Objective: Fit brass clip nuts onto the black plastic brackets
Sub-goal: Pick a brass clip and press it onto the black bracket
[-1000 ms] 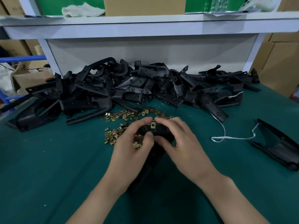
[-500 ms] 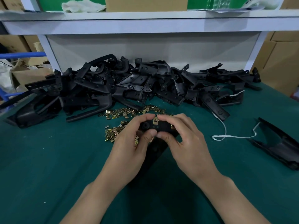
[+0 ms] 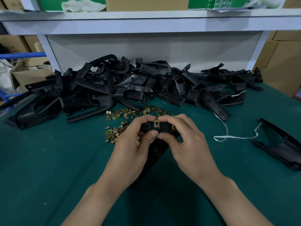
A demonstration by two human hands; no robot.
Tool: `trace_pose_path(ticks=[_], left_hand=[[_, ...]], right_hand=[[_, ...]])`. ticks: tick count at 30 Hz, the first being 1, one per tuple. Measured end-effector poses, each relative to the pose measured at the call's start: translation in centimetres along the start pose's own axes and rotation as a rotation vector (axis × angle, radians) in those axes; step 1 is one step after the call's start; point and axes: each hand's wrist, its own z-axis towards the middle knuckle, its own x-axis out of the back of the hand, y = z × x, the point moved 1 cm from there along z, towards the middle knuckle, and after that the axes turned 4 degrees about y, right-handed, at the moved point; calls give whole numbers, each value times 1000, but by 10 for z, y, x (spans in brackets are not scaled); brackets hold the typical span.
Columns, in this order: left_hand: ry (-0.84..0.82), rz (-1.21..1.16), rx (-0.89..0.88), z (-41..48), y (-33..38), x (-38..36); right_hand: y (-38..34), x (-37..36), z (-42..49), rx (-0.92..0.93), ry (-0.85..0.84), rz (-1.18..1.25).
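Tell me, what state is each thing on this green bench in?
Black plastic bracket: gripped by both hands.
Square brass clip nut: sitting on that bracket's top edge, fingertips beside it.
Left hand: grips the bracket.
Right hand: grips the bracket.
Loose brass clip nuts: scattered on the green mat.
Heap of black plastic brackets: piled at the back.
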Motion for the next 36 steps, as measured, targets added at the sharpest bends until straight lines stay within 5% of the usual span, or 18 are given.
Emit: trace_pose_path(ticks=[36], left_hand=[[-155,242,-191,7,4,15]], right_hand=[[2,-1,-1,-20,-97,29]])
